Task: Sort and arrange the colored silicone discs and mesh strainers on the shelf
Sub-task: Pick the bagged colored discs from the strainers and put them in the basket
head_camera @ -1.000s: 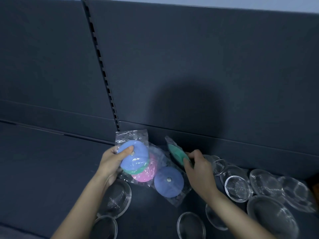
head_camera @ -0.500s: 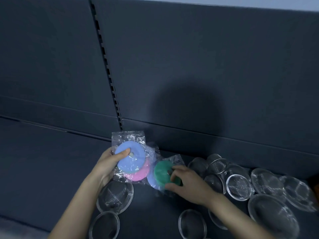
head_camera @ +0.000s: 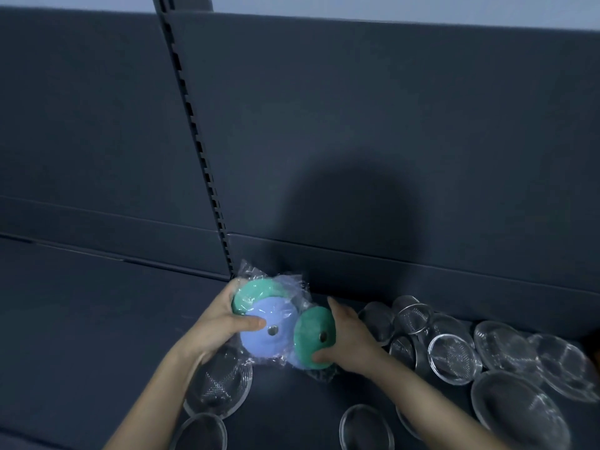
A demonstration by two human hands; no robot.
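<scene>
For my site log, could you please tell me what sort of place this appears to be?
Probably a shop or stockroom display shelf: a dark back panel with a slotted upright, many identical mesh strainers, and bagged silicone discs like packaged stock.

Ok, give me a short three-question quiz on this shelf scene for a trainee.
1. True or false: the left hand has its thumb on the blue disc.
2. Which disc does the right hand hold? A pink, B green, C yellow.
3. Fill in: most strainers lie to the ___ of the discs.
Key: 1 true; 2 B, the green disc; 3 right.
</scene>
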